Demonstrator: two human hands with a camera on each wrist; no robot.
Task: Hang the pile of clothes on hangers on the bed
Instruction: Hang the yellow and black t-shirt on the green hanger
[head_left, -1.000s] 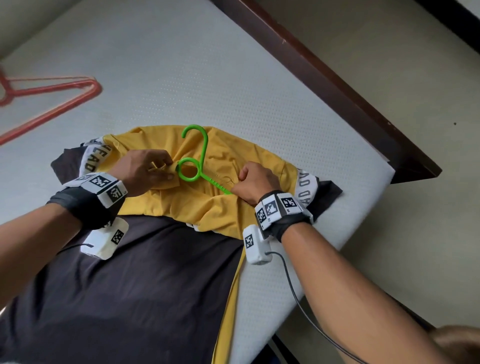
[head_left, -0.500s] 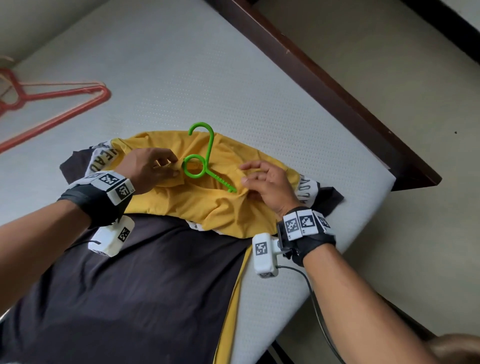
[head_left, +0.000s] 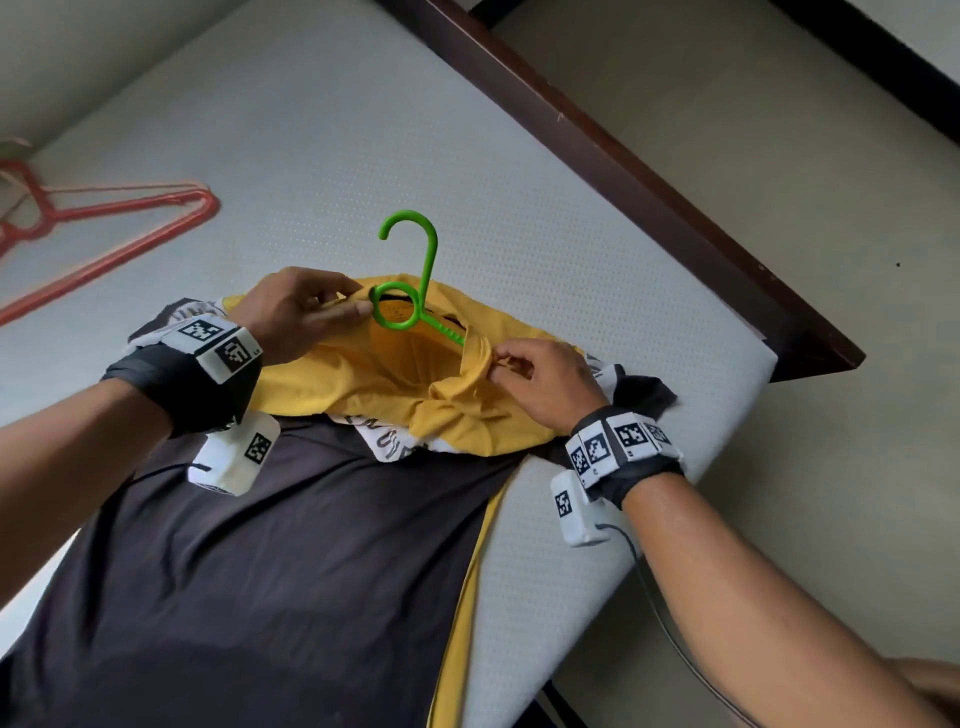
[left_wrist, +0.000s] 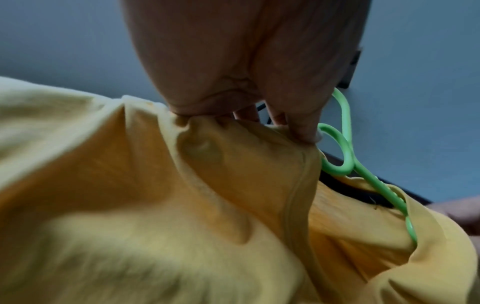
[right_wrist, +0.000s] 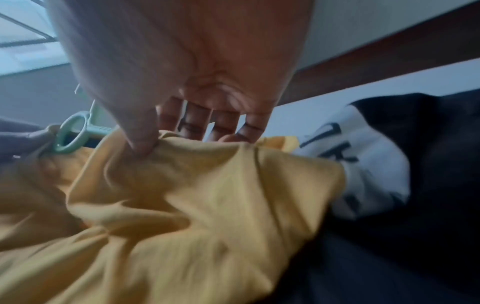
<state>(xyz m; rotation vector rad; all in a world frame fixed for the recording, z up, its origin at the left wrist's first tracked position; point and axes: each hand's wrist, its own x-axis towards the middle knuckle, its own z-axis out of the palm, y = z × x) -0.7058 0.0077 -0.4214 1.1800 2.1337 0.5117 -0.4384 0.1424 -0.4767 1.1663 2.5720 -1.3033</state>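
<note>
A yellow and black shirt (head_left: 395, 389) lies on the bed, its black body (head_left: 291, 561) spread toward me. A green hanger (head_left: 415, 280) pokes out of the neck opening, hook lying on the mattress, arms hidden inside the cloth. My left hand (head_left: 306, 312) pinches the yellow collar (left_wrist: 259, 144) just left of the hanger's ring (left_wrist: 337, 152). On the right of the neck, my right hand (head_left: 535, 374) pinches a fold of the yellow fabric (right_wrist: 182, 174) between thumb and fingers, over the hanger's arm (right_wrist: 98, 129).
A red hanger (head_left: 104, 228) lies on the white mattress (head_left: 322, 145) at the far left. The dark wooden bed frame (head_left: 623, 171) runs along the right edge, with beige floor (head_left: 779, 208) beyond. A cable trails from my right wrist.
The hanger has slid up through the neck, so its hook now lies past the collar on the mattress. My left hand moved up to the collar; my right hand took a fresh pinch of fabric.
</note>
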